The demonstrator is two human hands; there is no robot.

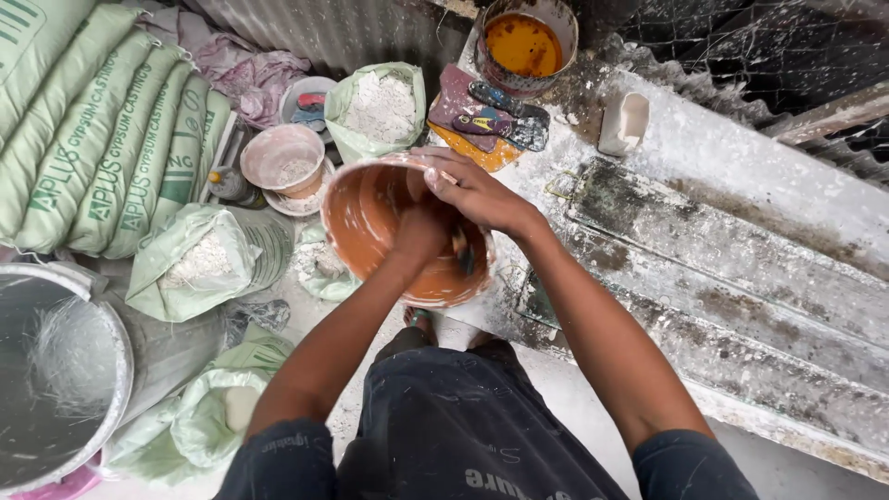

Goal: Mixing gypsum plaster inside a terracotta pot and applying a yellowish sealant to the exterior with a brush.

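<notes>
Orange bowl (370,218) tilted at bench edge (741,157), plaster-smeared. Right hand (472,190) lies over its rim, fingers curled closed on it. Left hand (421,231) reaches inside, closed around a small tool (460,250). Open sack of white powder (380,106) just behind.

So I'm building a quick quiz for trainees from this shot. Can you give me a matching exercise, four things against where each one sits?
Things:
1. orange bowl
2. can of orange liquid
3. open sack of white powder
4. large grey tub

Places:
A. bottom left corner of the view
B. top centre, at the head of the plaster-crusted bench
C. centre, with the right hand on its rim and the left hand inside it
D. on the floor just above the bowl, left of the putty knives

Pairs: 1-C, 2-B, 3-D, 4-A
</notes>
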